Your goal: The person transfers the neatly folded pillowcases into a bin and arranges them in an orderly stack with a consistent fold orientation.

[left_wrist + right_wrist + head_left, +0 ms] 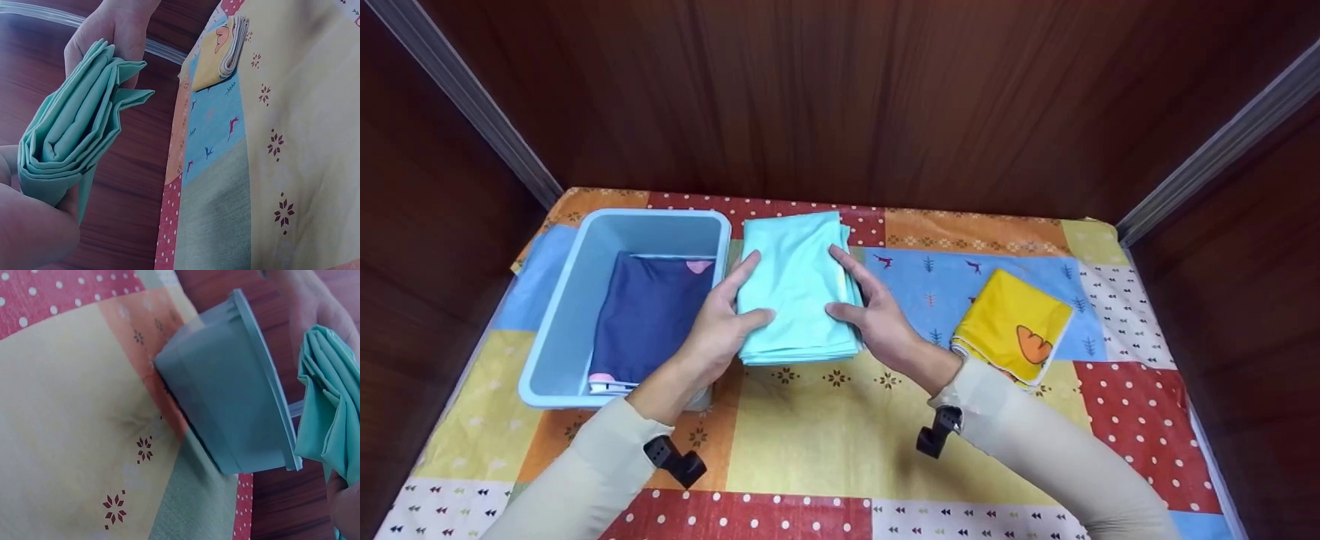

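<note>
Between my two hands is a folded turquoise cloth [795, 289], a thick bundle of several layers. My left hand [726, 319] grips its left edge, thumb on top and fingers around the side. On the opposite edge my right hand [885, 319] holds it the same way. Both wrist views show the bundle raised above the patterned tablecloth, its folded layers [73, 129] facing the camera. Just left of it stands a light blue plastic bin [551, 322], with a folded navy cloth [649, 315] inside that has pink and white bits at its edges.
A folded yellow cloth [1012, 322] with an orange carrot-like print lies to the right on the patchwork tablecloth [810, 435]. Dark wood-look panels [840, 97] rise behind and on both sides. A small black device [675, 461] is strapped at each wrist.
</note>
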The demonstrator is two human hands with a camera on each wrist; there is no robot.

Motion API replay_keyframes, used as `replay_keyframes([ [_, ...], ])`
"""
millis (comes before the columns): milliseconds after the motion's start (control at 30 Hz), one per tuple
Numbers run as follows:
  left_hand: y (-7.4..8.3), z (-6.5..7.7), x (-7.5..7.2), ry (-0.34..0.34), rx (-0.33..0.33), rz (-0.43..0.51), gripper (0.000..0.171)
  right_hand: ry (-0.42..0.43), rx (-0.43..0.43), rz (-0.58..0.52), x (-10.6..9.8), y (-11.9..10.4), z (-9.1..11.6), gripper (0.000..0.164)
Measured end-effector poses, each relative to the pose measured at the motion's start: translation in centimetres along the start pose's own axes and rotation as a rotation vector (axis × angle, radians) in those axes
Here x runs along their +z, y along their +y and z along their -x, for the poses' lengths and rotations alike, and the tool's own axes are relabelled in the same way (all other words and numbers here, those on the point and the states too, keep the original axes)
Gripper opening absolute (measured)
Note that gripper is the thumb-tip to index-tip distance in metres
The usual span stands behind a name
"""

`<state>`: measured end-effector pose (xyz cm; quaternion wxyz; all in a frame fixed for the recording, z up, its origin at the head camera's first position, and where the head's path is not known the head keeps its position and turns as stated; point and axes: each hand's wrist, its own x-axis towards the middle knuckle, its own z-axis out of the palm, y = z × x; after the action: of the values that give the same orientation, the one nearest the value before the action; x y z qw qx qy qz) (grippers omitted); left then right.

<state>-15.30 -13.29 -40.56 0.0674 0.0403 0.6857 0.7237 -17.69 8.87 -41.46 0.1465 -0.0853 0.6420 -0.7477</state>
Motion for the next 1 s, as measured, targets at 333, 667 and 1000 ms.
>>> replay_keyframes([
  [333,0.0,0.2,-0.8,0.006,-0.022,0.005,0.083,-0.005,-0.006,0.010,0.6,0.2,-0.2,0.079],
  [667,0.1,0.6,-1.5,0.013,-0.009,0.043,0.081,0.006,0.007,-0.012,1.5,0.3,-0.3,0.080],
  [1000,-0.2,1.1,-2.4,0.033,-0.039,0.063,0.081,-0.028,-0.002,-0.015,2.4,0.7,-0.6,0.080],
])
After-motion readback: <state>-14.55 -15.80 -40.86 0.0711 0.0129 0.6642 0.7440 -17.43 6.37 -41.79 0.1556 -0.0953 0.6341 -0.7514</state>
